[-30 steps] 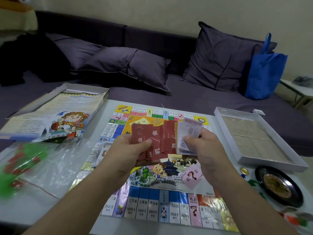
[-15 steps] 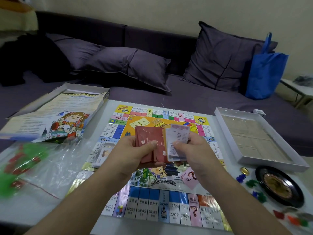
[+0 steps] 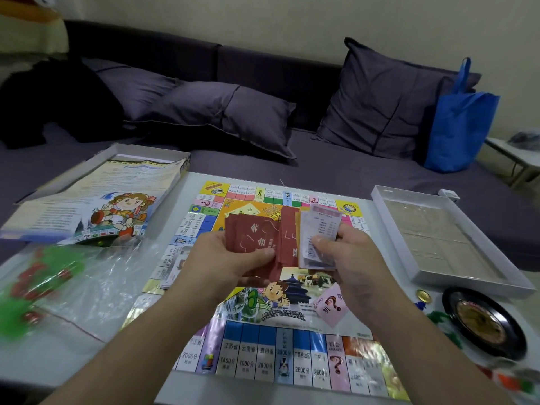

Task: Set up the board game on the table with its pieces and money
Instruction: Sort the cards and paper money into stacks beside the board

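— Where's the board?
— Your game board (image 3: 280,323) lies flat on the table (image 3: 58,361), under both forearms.
— And the cards?
— Your left hand (image 3: 233,261) holds the fanned red cards (image 3: 257,238), thumb pinching them from above. Your right hand (image 3: 347,252) pinches the pale cards (image 3: 320,229), touching the red fan's edge.

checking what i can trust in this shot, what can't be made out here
Head view, the only one:
- Red cards: fronts face away, lower parts behind the left hand.
- Pale cards: print too small; right hand covers part.
- Board: middle hidden by both hands and cards.
- Bag: red and green pieces inside blurred.
- Tokens at the right edge: blurred, cut off.
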Motion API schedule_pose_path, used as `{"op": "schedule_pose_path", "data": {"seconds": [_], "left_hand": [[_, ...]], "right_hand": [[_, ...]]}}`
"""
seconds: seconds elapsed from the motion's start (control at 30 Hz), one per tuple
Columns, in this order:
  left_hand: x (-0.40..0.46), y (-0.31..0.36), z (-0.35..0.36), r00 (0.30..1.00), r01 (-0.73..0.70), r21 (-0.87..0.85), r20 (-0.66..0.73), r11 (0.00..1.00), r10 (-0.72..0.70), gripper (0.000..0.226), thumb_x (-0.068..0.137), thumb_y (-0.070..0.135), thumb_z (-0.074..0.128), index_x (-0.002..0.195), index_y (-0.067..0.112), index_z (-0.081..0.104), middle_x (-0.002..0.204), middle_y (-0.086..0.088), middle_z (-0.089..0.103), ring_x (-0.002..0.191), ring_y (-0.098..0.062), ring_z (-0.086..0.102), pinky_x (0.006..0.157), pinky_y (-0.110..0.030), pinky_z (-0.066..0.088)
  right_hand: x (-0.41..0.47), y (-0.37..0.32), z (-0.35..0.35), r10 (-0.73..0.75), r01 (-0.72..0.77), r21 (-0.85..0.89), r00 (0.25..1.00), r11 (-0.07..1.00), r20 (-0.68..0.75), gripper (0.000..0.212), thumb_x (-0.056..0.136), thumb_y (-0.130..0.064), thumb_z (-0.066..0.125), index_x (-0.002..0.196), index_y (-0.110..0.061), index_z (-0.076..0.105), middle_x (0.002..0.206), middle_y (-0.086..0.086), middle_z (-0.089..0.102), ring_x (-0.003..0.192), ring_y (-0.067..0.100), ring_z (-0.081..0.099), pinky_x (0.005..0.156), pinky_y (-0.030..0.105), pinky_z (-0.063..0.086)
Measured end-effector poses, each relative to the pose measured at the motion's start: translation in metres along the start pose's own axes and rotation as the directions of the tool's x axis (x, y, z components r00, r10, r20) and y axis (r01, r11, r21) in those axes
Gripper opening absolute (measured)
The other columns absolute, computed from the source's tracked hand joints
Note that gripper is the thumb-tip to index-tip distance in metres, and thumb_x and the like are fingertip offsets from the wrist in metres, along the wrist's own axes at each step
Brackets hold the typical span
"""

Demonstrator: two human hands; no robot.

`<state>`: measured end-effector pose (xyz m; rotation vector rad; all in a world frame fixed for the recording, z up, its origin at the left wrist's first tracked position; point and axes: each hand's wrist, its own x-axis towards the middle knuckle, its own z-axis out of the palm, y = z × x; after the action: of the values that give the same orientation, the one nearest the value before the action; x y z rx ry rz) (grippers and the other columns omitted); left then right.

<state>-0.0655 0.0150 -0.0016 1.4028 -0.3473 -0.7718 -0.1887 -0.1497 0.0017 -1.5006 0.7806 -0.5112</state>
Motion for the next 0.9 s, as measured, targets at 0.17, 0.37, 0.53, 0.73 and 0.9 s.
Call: {"op": "schedule_pose_path", "data": {"seconds": [0.17,0.37,0.53,0.73,0.9], "left_hand": [[-0.002,0.001,0.001,0.995,0.049,-0.006,0.086,0.999,-0.048,0.026,0.087,0.000,0.076,0.112,-0.002,0.068,0.095,-0.020,0.080,0.085,-0.038,0.079,0.072,-0.042,0.067],[-0.001,0.002,0.002,0.994,0.059,-0.085,0.098,0.995,-0.050,0.014,0.099,-0.006,0.060,0.112,-0.006,0.064,0.097,-0.024,0.078,0.090,-0.041,0.078,0.077,-0.043,0.066],[-0.001,0.002,0.001,0.993,0.073,-0.105,0.096,0.992,-0.063,0.016,0.096,-0.005,0.064,0.112,-0.007,0.064,0.095,-0.025,0.078,0.088,-0.040,0.078,0.075,-0.043,0.066],[0.003,0.004,-0.005,0.984,0.154,-0.143,0.108,0.978,-0.139,0.021,0.101,-0.003,0.058,0.121,-0.010,0.058,0.100,-0.029,0.077,0.089,-0.041,0.078,0.065,-0.040,0.067],[0.008,0.005,-0.013,0.955,0.294,-0.150,0.085,0.944,-0.284,0.021,0.103,0.002,0.052,0.119,-0.012,0.056,0.091,-0.024,0.077,0.068,-0.029,0.076,0.046,-0.028,0.056]], "right_hand": [[-0.001,0.000,0.002,0.006,-0.006,-0.022,1.000,1.000,0.000,0.016,0.102,-0.007,0.062,0.109,-0.016,0.073,0.099,0.001,0.080,0.097,0.024,0.076,0.089,0.042,0.060],[-0.002,0.001,0.003,0.044,-0.043,-0.074,0.999,0.996,0.005,0.019,0.100,-0.003,0.063,0.111,-0.015,0.073,0.100,0.002,0.080,0.098,0.024,0.075,0.093,0.047,0.061],[-0.002,0.001,0.006,0.052,-0.050,-0.076,0.998,0.996,0.027,0.022,0.099,-0.002,0.064,0.112,-0.018,0.073,0.100,0.001,0.080,0.100,0.026,0.075,0.096,0.050,0.060],[-0.005,-0.001,0.002,-0.162,0.160,-0.076,0.987,0.984,-0.022,0.028,0.099,0.001,0.062,0.114,-0.020,0.072,0.096,-0.002,0.079,0.095,0.019,0.076,0.079,0.034,0.063],[-0.017,0.001,0.000,-0.693,0.712,-0.473,0.674,0.519,0.254,0.025,0.103,-0.004,0.056,0.114,-0.023,0.068,0.100,-0.016,0.069,0.092,0.003,0.065,0.072,0.021,0.057]]}}
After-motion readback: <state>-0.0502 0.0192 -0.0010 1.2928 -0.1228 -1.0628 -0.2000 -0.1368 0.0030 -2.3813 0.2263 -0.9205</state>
